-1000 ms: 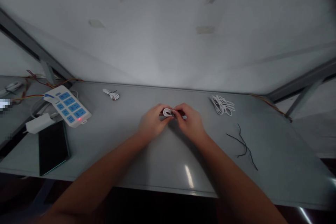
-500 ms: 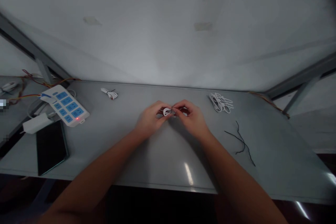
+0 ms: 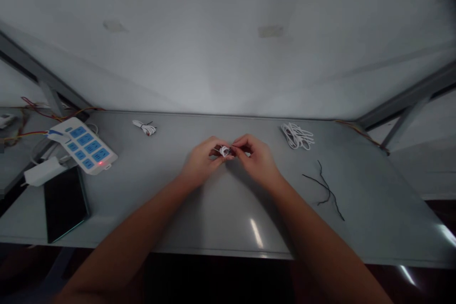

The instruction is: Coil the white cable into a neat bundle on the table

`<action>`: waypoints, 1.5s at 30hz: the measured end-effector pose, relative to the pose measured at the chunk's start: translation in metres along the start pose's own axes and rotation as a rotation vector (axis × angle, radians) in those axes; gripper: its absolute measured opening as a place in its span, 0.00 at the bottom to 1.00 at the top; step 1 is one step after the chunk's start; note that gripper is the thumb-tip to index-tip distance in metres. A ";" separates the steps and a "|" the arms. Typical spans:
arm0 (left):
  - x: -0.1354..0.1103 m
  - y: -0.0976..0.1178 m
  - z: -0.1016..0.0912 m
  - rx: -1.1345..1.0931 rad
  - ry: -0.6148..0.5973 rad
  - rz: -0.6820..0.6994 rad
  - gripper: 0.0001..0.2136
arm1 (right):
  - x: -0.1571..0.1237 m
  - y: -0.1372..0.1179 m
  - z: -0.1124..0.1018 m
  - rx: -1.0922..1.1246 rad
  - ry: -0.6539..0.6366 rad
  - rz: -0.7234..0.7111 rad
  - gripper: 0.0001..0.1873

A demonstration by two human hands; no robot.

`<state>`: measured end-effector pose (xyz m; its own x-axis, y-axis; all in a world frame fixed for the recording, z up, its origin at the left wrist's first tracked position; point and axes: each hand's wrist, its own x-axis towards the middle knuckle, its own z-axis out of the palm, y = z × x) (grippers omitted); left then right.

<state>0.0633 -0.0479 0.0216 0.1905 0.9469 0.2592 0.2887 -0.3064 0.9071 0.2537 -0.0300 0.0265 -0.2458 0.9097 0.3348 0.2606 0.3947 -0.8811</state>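
My left hand is closed on a small coiled white cable above the middle of the grey table. Close beside it, my right hand pinches with thumb and forefinger at a thin dark tie by the coil; most of that tie is hidden by fingers. A loosely looped white cable lies to the right. In front of that lie black twist ties, crossing each other. Farther left rests a white cable bundle with a dark tie around its middle.
On the left, a white power strip with blue sockets shows a red light. A white charger and a dark tablet-like device lie in front of it. A pale wall backs the grey table.
My right fingers have shifted slightly at the coil, and its white end no longer shows beneath the right hand. My left hand still holds the cable. The whole view has moved a little.
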 end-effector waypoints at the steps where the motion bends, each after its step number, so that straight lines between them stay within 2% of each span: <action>1: 0.000 0.000 0.000 0.000 0.004 -0.011 0.10 | 0.000 0.000 0.001 0.001 0.001 -0.018 0.03; 9: -0.001 0.000 0.007 0.013 0.099 -0.086 0.10 | -0.002 -0.003 0.002 -0.130 0.022 -0.154 0.05; 16: -0.002 0.004 0.008 -0.038 0.152 -0.098 0.10 | -0.004 -0.006 0.002 -0.059 0.041 -0.121 0.05; 21: 0.000 0.004 0.008 -0.108 0.203 -0.138 0.12 | -0.004 -0.008 -0.001 -0.056 0.032 -0.157 0.06; 31: 0.001 -0.003 0.007 -0.130 0.188 -0.160 0.16 | -0.001 -0.012 -0.007 -0.105 0.001 -0.227 0.10; 37: 0.000 0.001 0.007 -0.012 0.163 -0.176 0.08 | -0.003 -0.010 -0.002 -0.118 0.008 -0.275 0.08; 45: 0.001 0.006 0.003 0.102 0.185 -0.254 0.07 | -0.005 -0.006 0.004 -0.211 0.037 -0.391 0.09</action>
<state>0.0682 -0.0490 0.0261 -0.0705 0.9932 0.0931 0.3993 -0.0575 0.9150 0.2499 -0.0370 0.0288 -0.3309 0.6895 0.6443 0.3406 0.7240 -0.5999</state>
